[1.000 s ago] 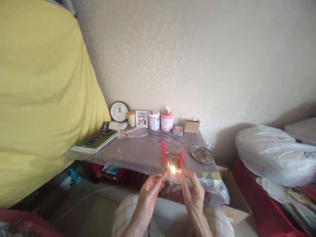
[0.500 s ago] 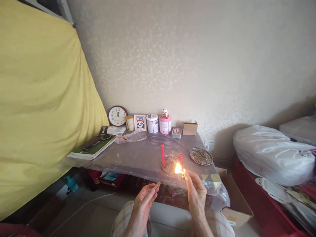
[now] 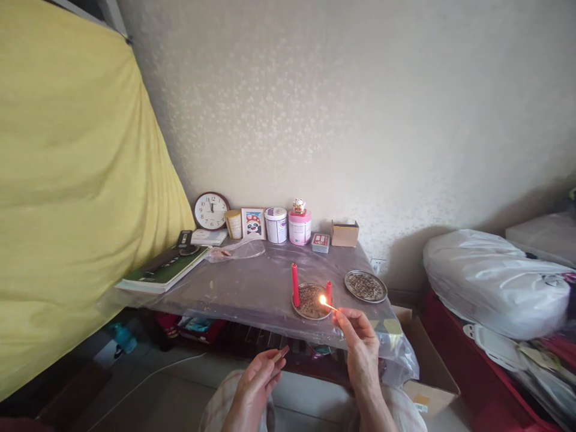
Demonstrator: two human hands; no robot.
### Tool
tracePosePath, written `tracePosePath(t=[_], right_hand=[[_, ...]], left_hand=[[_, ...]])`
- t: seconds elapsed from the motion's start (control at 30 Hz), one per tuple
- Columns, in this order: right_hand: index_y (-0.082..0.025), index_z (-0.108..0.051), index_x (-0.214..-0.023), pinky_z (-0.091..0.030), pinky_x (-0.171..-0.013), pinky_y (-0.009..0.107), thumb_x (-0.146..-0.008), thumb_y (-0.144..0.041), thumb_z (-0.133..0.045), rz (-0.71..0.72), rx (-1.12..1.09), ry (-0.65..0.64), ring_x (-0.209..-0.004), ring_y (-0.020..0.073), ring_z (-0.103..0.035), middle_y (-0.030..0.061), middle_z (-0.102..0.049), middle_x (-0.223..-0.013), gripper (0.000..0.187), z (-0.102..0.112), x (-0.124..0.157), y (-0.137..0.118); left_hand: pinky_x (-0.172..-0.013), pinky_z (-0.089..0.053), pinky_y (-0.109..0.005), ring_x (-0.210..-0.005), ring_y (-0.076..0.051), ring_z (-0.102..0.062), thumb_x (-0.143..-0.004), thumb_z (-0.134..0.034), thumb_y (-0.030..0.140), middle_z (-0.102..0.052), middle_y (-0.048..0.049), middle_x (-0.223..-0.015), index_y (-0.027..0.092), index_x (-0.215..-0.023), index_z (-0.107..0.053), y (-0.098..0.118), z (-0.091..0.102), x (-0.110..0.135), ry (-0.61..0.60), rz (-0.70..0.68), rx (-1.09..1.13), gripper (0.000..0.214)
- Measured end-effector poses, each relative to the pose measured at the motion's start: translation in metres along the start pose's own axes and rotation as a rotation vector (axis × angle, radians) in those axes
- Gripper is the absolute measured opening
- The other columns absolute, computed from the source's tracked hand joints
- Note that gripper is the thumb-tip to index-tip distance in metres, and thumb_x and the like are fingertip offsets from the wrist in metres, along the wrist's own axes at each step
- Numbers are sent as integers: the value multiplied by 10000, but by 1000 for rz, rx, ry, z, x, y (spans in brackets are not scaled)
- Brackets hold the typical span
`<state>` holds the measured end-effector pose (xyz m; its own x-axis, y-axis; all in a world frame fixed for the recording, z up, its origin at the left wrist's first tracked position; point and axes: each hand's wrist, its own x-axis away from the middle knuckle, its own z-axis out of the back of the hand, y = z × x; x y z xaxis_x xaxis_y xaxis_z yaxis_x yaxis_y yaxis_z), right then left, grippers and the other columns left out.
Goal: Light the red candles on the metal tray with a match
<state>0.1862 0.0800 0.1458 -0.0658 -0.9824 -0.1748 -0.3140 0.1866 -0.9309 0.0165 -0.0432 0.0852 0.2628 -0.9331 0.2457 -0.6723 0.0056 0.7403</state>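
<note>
Between the thumb and fingers of my right hand (image 3: 359, 336) is a burning match (image 3: 330, 305), its small flame pointing left, in front of the short red candle (image 3: 329, 291). A taller red candle (image 3: 295, 284) stands upright at the left of the same round metal plate (image 3: 310, 313). No flame shows on either wick. My left hand (image 3: 257, 379), lower and in front of the table edge, is closed on a small brown matchbox (image 3: 281, 354), mostly hidden by the fingers.
On the plastic-covered table (image 3: 252, 282) a second round plate (image 3: 366, 285) lies to the right. Along the wall stand a clock (image 3: 211, 210), a panda picture (image 3: 254, 224), tins (image 3: 276, 225) and a small cardboard box (image 3: 345, 233). Books (image 3: 166, 268) lie at left, beside a yellow curtain (image 3: 85, 180).
The match flame has shrunk from a bright flare to a small glow, and the matchstick now shows. My left hand has lowered slightly with the matchbox.
</note>
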Motion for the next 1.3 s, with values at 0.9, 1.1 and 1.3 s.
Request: tracePosePath(t=[0.9, 1.1, 1.3], right_hand=[[-169, -637, -764, -453, -610, 206, -624, -400, -813, 11, -79, -87, -629, 95, -529, -8, -615, -726, 322, -42, -36, -11], [-168, -631, -790, -391, -508, 191, -680, -439, -761, 72, 9, -94, -536, 86, -474, -31, -554, -611, 320, -60, -42, -8], [-170, -619, -819, -336, -433, 190, -721, -484, -704, 133, 113, -76, -478, 84, -420, -44, -514, -578, 340, -70, -44, -1]], left_hand=[[-871, -451, -391, -974, -254, -635, -886, -493, 181, -674, -142, -1187, 158, -1062, -720, -44, 87, -25, -204, 189, 248, 288], [-895, -437, -399, -1012, -265, -631, -898, -463, 195, -660, -130, -1217, 183, -1049, -730, -51, 94, -30, -237, 192, 265, 306], [-854, -451, -369, -976, -242, -646, -898, -474, 179, -680, -115, -1187, 196, -1027, -737, -47, 90, -29, -257, 191, 303, 293]])
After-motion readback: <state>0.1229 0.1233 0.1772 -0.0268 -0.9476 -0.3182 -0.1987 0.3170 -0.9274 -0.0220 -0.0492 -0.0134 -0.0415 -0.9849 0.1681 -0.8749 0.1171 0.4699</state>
